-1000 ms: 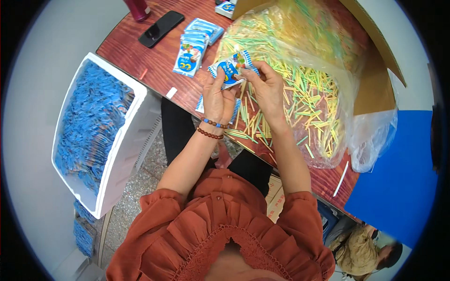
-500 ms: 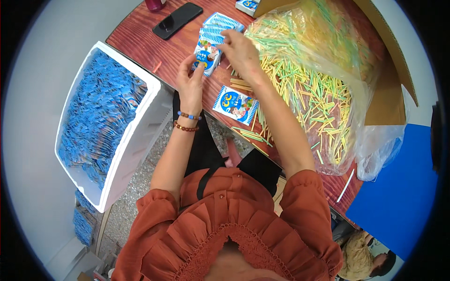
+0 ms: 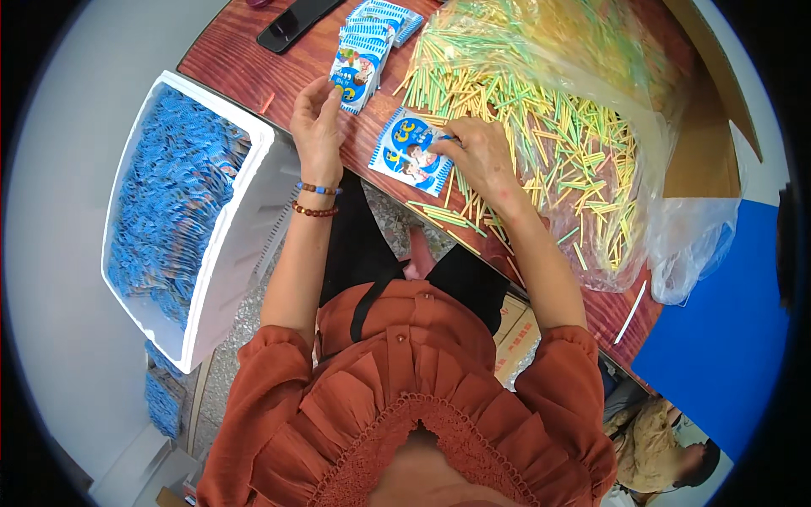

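A fanned stack of blue-and-white printed packets (image 3: 358,64) lies on the table ahead of me. My left hand (image 3: 319,128) is at its near left corner, thumb on the lowest packet and fingers curled against the edge. Closer and to the right is a single flat blue-and-white packet (image 3: 404,159). My right hand (image 3: 483,156) pinches that packet's right edge between thumb and forefinger. Thin yellow and green sticks (image 3: 591,160) are heaped to the right of this hand, partly under a clear plastic bag (image 3: 557,51).
A white foam box (image 3: 263,144) filled with blue packets (image 3: 177,186) stands at the left. A black phone (image 3: 291,25) lies at the far edge, a cardboard box (image 3: 697,152) at the right. A blue surface (image 3: 710,313) and another person (image 3: 655,444) are at lower right.
My right hand has left the stack and come nearer, to the single packet, which sits slightly differently on the table. My left hand stays at the stack's corner. The whole view has shifted a little.
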The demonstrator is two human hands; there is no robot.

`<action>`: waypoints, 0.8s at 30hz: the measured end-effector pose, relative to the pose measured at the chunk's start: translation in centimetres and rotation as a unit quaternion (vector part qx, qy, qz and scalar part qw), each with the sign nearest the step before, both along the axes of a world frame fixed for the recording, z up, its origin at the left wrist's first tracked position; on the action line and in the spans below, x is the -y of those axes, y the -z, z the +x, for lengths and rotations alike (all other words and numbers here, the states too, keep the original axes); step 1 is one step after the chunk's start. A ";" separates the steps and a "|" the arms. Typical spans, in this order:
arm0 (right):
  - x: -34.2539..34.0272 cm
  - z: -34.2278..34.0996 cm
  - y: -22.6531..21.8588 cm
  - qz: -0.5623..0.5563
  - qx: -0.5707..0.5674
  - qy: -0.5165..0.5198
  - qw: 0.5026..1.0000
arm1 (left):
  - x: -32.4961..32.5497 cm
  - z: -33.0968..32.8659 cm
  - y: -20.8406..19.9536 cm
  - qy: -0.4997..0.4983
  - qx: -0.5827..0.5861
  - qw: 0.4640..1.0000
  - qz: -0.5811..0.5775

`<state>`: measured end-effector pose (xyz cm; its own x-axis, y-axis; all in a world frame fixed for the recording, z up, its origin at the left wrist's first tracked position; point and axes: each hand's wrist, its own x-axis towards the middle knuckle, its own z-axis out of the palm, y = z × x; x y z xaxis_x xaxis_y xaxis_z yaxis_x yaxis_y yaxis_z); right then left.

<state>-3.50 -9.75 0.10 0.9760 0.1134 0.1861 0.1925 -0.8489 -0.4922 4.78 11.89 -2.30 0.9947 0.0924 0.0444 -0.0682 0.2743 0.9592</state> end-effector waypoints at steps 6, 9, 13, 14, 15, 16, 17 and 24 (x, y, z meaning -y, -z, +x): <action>1.8 0.3 -0.8 0.064 0.094 -0.013 0.993 | 2.7 -3.2 -3.3 0.075 0.100 0.990 0.068; 2.4 -0.3 -3.6 0.283 -0.166 0.011 0.945 | 5.0 -4.0 -4.0 0.167 0.125 0.969 0.135; 3.2 -1.5 -3.6 0.493 -0.177 0.037 0.851 | 5.9 -4.3 -4.1 0.237 0.001 0.971 0.023; 3.2 -2.1 -3.2 0.526 -0.161 0.025 0.835 | 6.3 -4.7 -3.7 0.232 -0.012 0.973 0.001; 3.4 -2.4 -2.7 0.528 -0.157 0.028 0.834 | 6.6 -4.9 -3.4 0.237 -0.011 0.972 0.003; 3.5 -2.7 -2.2 0.540 -0.155 0.039 0.827 | 7.0 -5.1 -3.1 0.233 -0.048 0.970 -0.048; 3.6 -3.0 -1.7 0.551 -0.152 0.051 0.819 | 7.3 -5.3 -3.0 0.229 -0.086 0.965 -0.098; 2.7 -4.2 -1.3 0.559 -0.093 0.106 0.817 | 8.4 -6.6 -2.2 0.189 -0.113 0.970 -0.100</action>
